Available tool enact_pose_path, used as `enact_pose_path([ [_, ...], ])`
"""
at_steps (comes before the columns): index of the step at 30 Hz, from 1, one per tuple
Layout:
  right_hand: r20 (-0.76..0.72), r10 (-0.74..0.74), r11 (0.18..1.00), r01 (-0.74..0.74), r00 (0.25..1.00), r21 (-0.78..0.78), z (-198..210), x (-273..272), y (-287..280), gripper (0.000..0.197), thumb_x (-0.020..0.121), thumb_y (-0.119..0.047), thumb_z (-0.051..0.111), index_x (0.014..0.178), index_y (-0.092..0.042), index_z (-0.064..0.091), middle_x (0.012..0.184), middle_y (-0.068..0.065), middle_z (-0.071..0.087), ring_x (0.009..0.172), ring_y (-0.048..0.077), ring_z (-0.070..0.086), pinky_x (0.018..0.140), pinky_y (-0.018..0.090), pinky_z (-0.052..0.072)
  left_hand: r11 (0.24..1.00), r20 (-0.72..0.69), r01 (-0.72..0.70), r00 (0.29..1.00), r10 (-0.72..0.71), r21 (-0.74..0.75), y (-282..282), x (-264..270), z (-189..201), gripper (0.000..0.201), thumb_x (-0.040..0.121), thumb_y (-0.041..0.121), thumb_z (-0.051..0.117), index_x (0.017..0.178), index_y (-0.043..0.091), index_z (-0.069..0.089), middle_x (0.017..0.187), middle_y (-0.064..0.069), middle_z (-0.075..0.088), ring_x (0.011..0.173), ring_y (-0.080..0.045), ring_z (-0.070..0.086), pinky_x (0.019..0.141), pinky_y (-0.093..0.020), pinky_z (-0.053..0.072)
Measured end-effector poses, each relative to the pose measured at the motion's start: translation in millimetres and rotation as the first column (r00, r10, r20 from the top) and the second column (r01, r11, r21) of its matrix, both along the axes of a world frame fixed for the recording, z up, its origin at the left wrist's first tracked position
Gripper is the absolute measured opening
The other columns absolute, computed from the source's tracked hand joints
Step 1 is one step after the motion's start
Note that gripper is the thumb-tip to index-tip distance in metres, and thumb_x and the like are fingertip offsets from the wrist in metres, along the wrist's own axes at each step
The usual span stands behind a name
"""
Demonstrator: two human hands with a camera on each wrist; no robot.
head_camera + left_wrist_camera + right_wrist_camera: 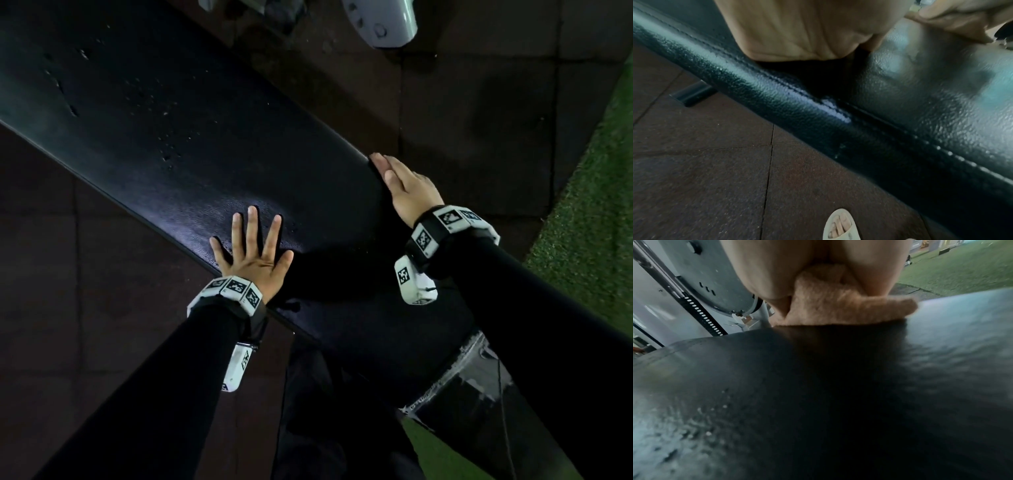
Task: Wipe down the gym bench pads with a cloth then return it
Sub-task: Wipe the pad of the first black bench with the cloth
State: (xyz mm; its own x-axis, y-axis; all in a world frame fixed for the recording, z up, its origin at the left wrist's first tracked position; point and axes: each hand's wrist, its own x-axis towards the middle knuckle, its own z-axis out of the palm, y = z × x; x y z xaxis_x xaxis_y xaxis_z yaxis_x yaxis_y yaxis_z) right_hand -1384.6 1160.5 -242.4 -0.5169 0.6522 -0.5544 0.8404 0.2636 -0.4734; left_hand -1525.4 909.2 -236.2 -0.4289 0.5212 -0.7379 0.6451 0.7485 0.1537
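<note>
Black textured vinyl bench pad (205, 144) is braced by the flat, spread-fingered left hand (255, 253) at its near edge. A tan fuzzy cloth (838, 309) is pinched by the right hand (407, 188) at its far edge, with droplets (166, 113) lying lengthwise beyond.

Dark rubber floor tiles (102, 240), green turf (589, 205) alongside, dim light

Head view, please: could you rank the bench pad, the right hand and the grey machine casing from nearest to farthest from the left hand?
1. bench pad: directly under the left hand.
2. right hand: across the pad at its far edge, holding the cloth.
3. grey machine casing: beyond the pad, top of frame.
</note>
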Motion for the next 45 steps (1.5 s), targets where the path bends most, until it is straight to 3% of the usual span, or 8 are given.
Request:
enact_pose_path([
  [7,0.006,-0.023,0.999,0.022,1.0,0.038,12,68,-3,0.037,0.098,-0.042,0.031,0.134,-0.046,0.036,0.131,-0.005,0.055,0.123,0.018,0.047,0.102,0.028,0.03,0.983,-0.161,0.028,0.987,0.002,0.182,-16,-20,11,0.075,0.087,0.063,0.029,0.143,0.046,-0.018,0.156,0.005,-0.022,0.142,-0.014,-0.016,0.111,-0.051,-0.014],
  [12,0.042,-0.024,0.999,0.022,0.999,0.045,12,54,-6,0.041,0.098,-0.042,0.028,0.138,-0.042,0.035,0.134,-0.004,0.052,0.125,0.021,0.044,0.109,0.038,0.031,0.983,-0.136,-0.127,0.98,0.145,0.13,-24,-58,4,0.093,0.085,0.069,0.033,0.146,0.026,-0.023,0.152,0.005,-0.031,0.142,-0.018,-0.024,0.113,-0.05,-0.013],
  [17,-0.06,0.117,0.988,-0.11,0.991,0.107,2,-30,-3,0.043,0.101,-0.032,0.028,0.144,-0.029,0.031,0.14,0.002,0.048,0.129,0.023,0.041,0.111,0.034,0.024,0.989,-0.166,-0.105,0.979,0.122,0.107,-21,-53,0,0.092,0.08,0.076,0.021,0.13,0.033,-0.044,0.138,0.009,-0.052,0.126,-0.011,-0.048,0.1,-0.04,-0.035],
  [23,-0.036,0.294,0.931,-0.277,0.955,0.238,-10,-90,-30,0.051,0.1,-0.03,0.027,0.148,-0.037,0.013,0.158,0.0,0.008,0.145,0.029,0.0,0.116,0.043,0.002,0.99,-0.14,-0.125,0.981,0.134,0.069,-18,-55,2,0.09,0.078,0.076,0.018,0.125,0.036,-0.048,0.132,0.012,-0.056,0.118,-0.007,-0.055,0.092,-0.036,-0.041],
  [30,0.116,0.736,0.613,-0.729,0.667,0.305,0,-3,-119,0.067,0.091,-0.015,0.037,0.149,-0.021,0.003,0.158,0.006,0.004,0.144,0.036,-0.005,0.117,0.051,0.006,0.989,-0.113,-0.132,0.984,0.139,0.068,-17,-56,7,0.092,0.08,0.074,0.025,0.127,0.036,-0.045,0.133,0.012,-0.054,0.118,-0.007,-0.054,0.092,-0.037,-0.041],
  [33,0.116,0.673,0.674,-0.67,0.731,0.311,8,60,-124,0.08,0.082,-0.007,0.056,0.147,-0.034,0.017,0.156,-0.003,0.012,0.143,0.034,0.004,0.116,0.049,0.016,0.991,-0.099,-0.121,0.987,0.127,0.064,-18,-58,7,0.091,0.079,0.076,0.02,0.124,0.038,-0.049,0.131,0.013,-0.057,0.117,-0.007,-0.055,0.091,-0.036,-0.041],
  [37,0.213,0.42,0.86,-0.462,0.882,0.217,14,78,-79,0.085,0.089,-0.007,0.046,0.142,-0.05,-0.004,0.151,-0.022,-0.017,0.141,0.025,-0.017,0.116,0.045,0.0,0.991,-0.099,-0.116,0.988,0.123,0.071,-18,-57,7,0.09,0.078,0.076,0.02,0.124,0.039,-0.049,0.131,0.013,-0.057,0.118,-0.007,-0.055,0.092,-0.037,-0.041],
  [45,0.043,0.25,0.93,-0.252,0.967,0.267,4,-47,-39,0.055,0.099,-0.019,0.029,0.148,-0.036,0.01,0.158,-0.006,0.005,0.145,0.028,-0.002,0.115,0.041,-0.001,0.987,-0.099,-0.136,0.985,0.144,0.085,-19,-55,4,0.089,0.078,0.076,0.019,0.125,0.038,-0.047,0.132,0.013,-0.054,0.123,-0.007,-0.049,0.105,-0.046,-0.027],
])
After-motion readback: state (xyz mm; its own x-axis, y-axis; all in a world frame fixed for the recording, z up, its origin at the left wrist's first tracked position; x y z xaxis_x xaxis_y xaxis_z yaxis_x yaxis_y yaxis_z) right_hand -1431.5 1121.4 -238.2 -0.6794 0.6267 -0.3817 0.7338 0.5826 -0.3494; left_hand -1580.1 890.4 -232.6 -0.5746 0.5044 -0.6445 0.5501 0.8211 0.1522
